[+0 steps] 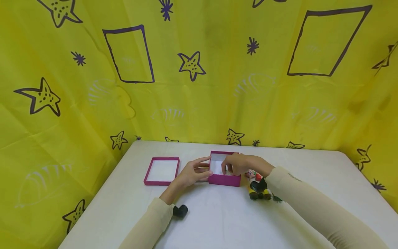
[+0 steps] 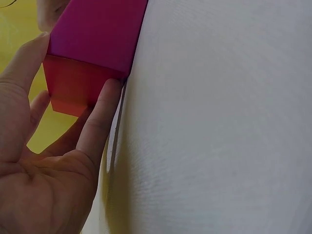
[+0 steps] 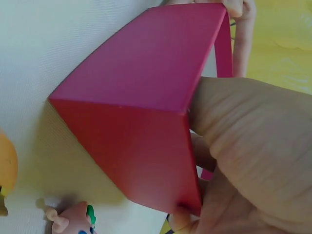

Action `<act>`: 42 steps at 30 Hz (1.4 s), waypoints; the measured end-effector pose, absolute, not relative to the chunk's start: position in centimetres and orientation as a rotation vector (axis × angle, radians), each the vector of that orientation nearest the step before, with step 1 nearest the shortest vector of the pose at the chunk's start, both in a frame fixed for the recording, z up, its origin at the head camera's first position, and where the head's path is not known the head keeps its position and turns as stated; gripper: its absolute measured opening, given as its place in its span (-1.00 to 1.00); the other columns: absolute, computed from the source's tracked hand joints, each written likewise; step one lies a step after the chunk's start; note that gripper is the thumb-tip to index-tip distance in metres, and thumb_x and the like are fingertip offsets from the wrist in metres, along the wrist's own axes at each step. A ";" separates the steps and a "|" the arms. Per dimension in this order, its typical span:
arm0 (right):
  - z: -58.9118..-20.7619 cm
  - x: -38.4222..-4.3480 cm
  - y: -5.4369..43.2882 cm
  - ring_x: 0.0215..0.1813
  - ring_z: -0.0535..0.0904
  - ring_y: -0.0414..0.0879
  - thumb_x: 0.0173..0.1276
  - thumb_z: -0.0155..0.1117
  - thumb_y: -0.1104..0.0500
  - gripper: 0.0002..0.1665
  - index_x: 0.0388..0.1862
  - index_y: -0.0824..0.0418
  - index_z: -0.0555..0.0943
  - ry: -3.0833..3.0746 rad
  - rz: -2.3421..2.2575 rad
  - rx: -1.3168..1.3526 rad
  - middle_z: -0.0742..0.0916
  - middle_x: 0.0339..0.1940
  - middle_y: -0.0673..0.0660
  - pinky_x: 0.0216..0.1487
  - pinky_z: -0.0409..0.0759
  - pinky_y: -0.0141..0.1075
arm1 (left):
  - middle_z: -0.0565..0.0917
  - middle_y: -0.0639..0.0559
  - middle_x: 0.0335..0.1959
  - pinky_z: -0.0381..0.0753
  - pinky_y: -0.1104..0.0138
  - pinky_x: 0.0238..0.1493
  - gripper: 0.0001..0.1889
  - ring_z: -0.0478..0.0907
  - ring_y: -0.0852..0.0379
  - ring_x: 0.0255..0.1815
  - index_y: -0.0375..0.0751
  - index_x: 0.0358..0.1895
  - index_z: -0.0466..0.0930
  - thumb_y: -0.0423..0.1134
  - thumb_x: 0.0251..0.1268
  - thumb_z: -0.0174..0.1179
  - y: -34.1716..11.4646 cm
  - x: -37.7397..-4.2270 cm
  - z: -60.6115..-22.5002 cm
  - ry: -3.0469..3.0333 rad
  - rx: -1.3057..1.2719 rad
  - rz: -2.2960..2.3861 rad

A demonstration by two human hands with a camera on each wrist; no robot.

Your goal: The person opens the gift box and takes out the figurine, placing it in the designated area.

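A magenta open-topped box (image 1: 224, 180) with a pale inside sits on the white table. My left hand (image 1: 194, 173) touches its left side, fingers spread and nearly straight, the thumb at the near top corner. In the left wrist view the fingers (image 2: 99, 117) rest against the box's end wall (image 2: 73, 85). From the right, my right hand (image 1: 237, 164) reaches over the rim, bent fingers down inside the box. The right wrist view shows one fingertip (image 3: 181, 220) outside the wall; the other fingertips are hidden, and whether they hold anything cannot be seen.
Left of the box lies a magenta-rimmed lid (image 1: 161, 183), its white inside facing up. Small colourful figurines (image 1: 260, 194) stand right of the box, partly under my right forearm; a pink figurine (image 3: 74, 219) shows from the right wrist. A yellow patterned curtain (image 1: 199, 103) hangs behind.
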State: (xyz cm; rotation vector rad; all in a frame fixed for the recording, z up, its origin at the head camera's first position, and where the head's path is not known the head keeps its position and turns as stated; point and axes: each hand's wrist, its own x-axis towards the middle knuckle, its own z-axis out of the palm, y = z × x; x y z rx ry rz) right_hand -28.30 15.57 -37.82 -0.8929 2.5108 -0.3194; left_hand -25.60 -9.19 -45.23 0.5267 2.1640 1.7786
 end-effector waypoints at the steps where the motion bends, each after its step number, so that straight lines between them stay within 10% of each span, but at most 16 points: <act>1: -37.7 -28.3 15.7 -0.21 0.53 -0.10 0.29 0.40 0.44 -0.65 -0.20 -0.04 0.72 2.520 -0.343 -0.889 0.66 -0.31 -0.03 -0.26 0.61 -0.29 | 0.53 -0.24 0.35 0.74 0.14 0.04 -0.29 0.60 -0.16 0.27 0.00 0.55 0.36 -0.21 0.36 0.40 -9.2 -25.6 -45.2 2.163 0.521 1.778; 42: -36.7 -27.5 19.2 -0.26 0.49 -0.05 0.30 0.53 0.18 -0.70 -0.01 0.15 0.71 2.661 -0.955 -0.999 0.68 -0.27 0.01 -0.30 0.55 -0.29 | 0.52 -0.24 0.36 0.74 0.13 0.04 -0.27 0.58 -0.15 0.29 0.04 0.56 0.35 -0.22 0.35 0.41 -9.1 -25.4 -45.2 2.132 0.498 1.803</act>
